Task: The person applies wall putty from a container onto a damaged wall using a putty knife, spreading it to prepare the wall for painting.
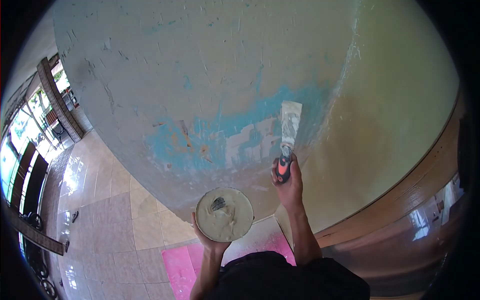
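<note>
Your right hand (289, 182) is closed around the orange-and-black handle of a putty knife (288, 132). The blade points up and lies flat against the wall (200, 65), smeared with pale filler. It sits at the right end of a patch where blue paint (250, 117) shows through the grey coat, just left of the corner where the wall turns to a cream face (395, 100).

Your left hand (212, 239) cups a round dish of filler (224, 214) from below, fingers wrapped up around its near rim. The dish is held close to the wall, lower than the knife and to its left. The filler in it is creamy and rumpled, with a dark grey smear near its far edge.

Left of the blade, pale strokes of fresh filler (245, 142) cover part of the blue patch; beside them are small brown chips and scratches. The rest of the grey face is scuffed with fine marks.

Below your arms a pink sheet (182, 265) lies on the tiled floor (105, 210), just near the foot of the wall. The tiles are glossy and run off to the left toward a bright doorway (30, 120). On the right, a wooden ledge (415, 180) runs along the cream face.
</note>
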{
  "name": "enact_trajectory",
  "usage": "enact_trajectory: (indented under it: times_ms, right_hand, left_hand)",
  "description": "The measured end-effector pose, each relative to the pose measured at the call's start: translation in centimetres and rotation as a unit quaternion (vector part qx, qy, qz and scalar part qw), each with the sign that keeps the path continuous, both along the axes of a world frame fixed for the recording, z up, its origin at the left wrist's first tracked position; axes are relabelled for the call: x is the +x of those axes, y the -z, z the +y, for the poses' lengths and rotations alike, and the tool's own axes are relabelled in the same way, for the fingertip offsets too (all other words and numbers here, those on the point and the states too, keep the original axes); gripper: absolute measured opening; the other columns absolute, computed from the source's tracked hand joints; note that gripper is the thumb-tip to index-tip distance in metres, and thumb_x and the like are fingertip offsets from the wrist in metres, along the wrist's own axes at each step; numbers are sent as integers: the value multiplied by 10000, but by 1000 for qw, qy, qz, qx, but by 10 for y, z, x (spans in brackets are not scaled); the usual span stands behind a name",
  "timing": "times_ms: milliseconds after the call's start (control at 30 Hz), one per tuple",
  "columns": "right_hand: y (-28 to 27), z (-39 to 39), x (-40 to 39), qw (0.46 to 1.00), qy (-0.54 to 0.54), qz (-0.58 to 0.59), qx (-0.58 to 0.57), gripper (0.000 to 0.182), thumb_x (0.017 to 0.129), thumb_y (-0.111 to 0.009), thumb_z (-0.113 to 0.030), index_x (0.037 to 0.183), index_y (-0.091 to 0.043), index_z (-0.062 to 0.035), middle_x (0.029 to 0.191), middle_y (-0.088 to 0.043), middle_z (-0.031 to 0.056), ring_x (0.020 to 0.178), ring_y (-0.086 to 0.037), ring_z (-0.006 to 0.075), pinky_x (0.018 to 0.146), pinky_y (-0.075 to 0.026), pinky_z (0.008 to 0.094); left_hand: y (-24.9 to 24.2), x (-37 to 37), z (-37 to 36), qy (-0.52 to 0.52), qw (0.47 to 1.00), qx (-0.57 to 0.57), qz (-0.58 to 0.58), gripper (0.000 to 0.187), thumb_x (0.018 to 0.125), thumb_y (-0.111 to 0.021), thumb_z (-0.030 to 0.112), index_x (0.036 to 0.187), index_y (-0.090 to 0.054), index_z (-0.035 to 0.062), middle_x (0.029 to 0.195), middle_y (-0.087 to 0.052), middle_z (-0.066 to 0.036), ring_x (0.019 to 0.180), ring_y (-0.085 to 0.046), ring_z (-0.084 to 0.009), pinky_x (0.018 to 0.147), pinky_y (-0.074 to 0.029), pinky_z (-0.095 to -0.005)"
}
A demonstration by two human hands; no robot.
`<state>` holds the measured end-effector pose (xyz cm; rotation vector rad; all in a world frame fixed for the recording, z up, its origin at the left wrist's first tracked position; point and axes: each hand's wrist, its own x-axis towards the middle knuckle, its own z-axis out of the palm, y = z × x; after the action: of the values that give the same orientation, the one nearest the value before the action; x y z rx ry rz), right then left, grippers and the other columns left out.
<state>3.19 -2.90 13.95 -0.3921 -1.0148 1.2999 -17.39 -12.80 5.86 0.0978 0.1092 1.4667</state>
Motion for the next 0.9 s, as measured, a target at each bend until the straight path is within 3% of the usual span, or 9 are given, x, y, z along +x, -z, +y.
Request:
enact_trajectory:
  times_ms: [100, 167, 200, 433, 500, 733, 900]
  right_hand:
    - [10, 30, -3, 997, 60, -16, 37, 525, 996, -412, -389, 1422, -328, -93, 974, -522, 36, 735, -461, 83, 608, -377, 233]
    - [15, 45, -8, 969, 186, -104, 122, 531, 1010, -383, -354, 1447, -291, -68, 1012, -506, 39, 743, -452, 84, 627, -397, 237]
    - [16, 50, -9, 962, 202, -99, 154, 496, 1010, -411, -269, 1443, -296, -58, 1031, -490, 30, 745, -446, 87, 650, -422, 253]
    - [28, 81, -12, 961, 231, -86, 125, 508, 937, -555, -79, 1406, -363, -39, 1020, -462, 14, 786, -428, 85, 678, -425, 227]
    - [24, 92, -17, 910, 331, -140, 205, 483, 914, -564, -1, 1370, -408, -25, 1023, -448, 10, 822, -449, 70, 696, -423, 209]
    - [-2, 99, -42, 868, 413, -176, 212, 456, 891, -618, -20, 1330, -496, -56, 940, -368, -12, 788, -395, 77, 701, -371, 198]
    - [-15, 106, -51, 841, 457, -198, 211, 456, 887, -634, -43, 1327, -516, -78, 922, -384, -1, 779, -398, 97, 683, -376, 218]
  left_hand:
    - [-1, 1, 0, -13, 1000, 0, 17, 681, 866, -423, 643, 1362, -433, 176, 1373, -439, -70, 1252, -408, -322, 1036, -328, -568]
    - [-1, 1, 0, -12, 1000, 2, 8, 682, 865, -425, 644, 1360, -434, 175, 1375, -433, -71, 1255, -401, -324, 1038, -324, -570]
    - [-1, 1, -1, -12, 1000, 1, -2, 684, 863, -426, 644, 1359, -435, 173, 1377, -426, -71, 1258, -394, -326, 1041, -320, -572]
    - [2, 1, -1, -26, 1000, -5, 15, 688, 855, -442, 642, 1360, -433, 175, 1376, -423, -74, 1258, -391, -329, 1040, -317, -575]
    - [-1, 2, -1, -14, 1000, 5, -19, 699, 851, -443, 648, 1359, -432, 168, 1380, -417, -76, 1261, -387, -328, 1038, -317, -576]
    - [-4, 2, -4, -24, 999, 1, 21, 674, 867, -431, 632, 1347, -448, 159, 1357, -449, -68, 1246, -411, -311, 1038, -335, -547]
    - [-9, 1, -7, -28, 1000, 4, -9, 639, 878, -432, 607, 1327, -466, 153, 1338, -465, -69, 1234, -424, -304, 1034, -348, -532]
